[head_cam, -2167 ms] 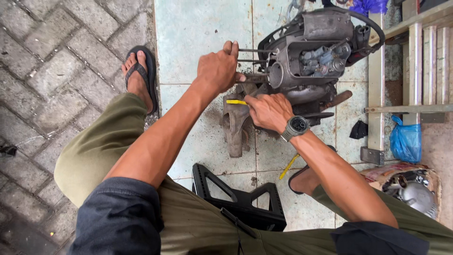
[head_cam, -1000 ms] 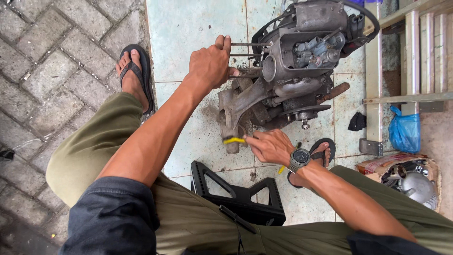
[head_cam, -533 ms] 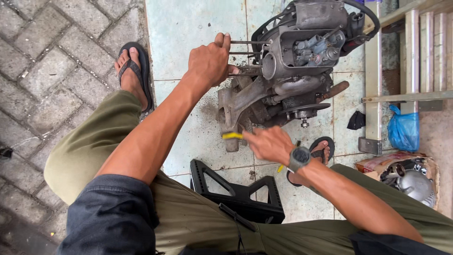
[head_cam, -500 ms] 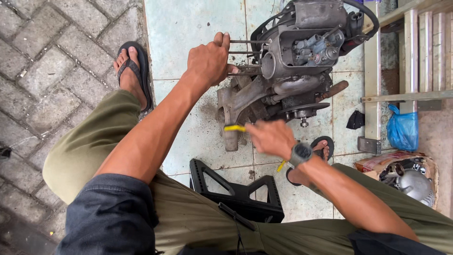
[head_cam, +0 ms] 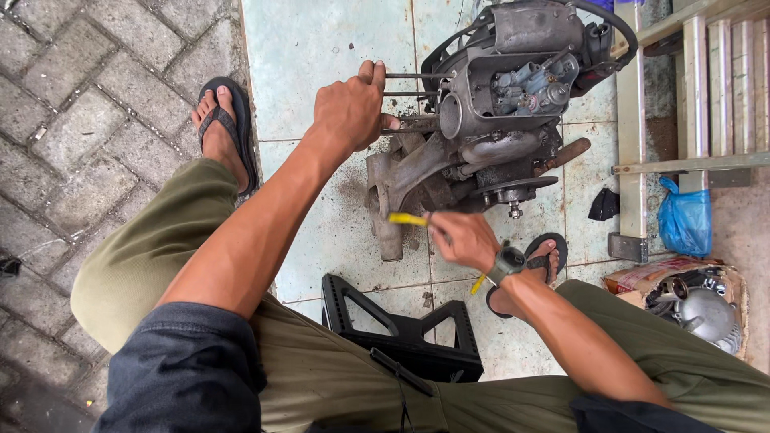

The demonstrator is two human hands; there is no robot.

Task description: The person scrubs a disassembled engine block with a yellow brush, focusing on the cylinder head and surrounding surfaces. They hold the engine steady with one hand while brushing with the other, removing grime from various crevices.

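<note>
One grey, greasy engine block (head_cam: 497, 120) sits on the pale tiled floor (head_cam: 321, 48) in front of the seated person, with two thin metal studs (head_cam: 409, 76) sticking out of its left side. Two hands work on it. One left hand (head_cam: 349, 108), arm stretched forward over the left knee, is closed around those studs, knuckles up. One right hand (head_cam: 461, 239), elbow bent and a dark wristwatch (head_cam: 505, 263) on the wrist, is closed on one yellow-handled tool (head_cam: 407, 219) held level, its yellow end pointing left just beside the engine's lower casting; a second yellow-handled tool (head_cam: 479, 284) lies on the tiles below the wrist. Two feet in black sandals show, the left sandal (head_cam: 228, 128) at the paving's edge and the right sandal (head_cam: 536, 256) near the engine. One black plastic stool (head_cam: 401, 337) stands between the legs. At right, one blue plastic bag (head_cam: 684, 220) hangs by a metal ladder (head_cam: 690, 88), and one cardboard box (head_cam: 642, 277) holds a round silver engine cover (head_cam: 702, 309). One small dark rag (head_cam: 603, 204) lies on the tiles.
</note>
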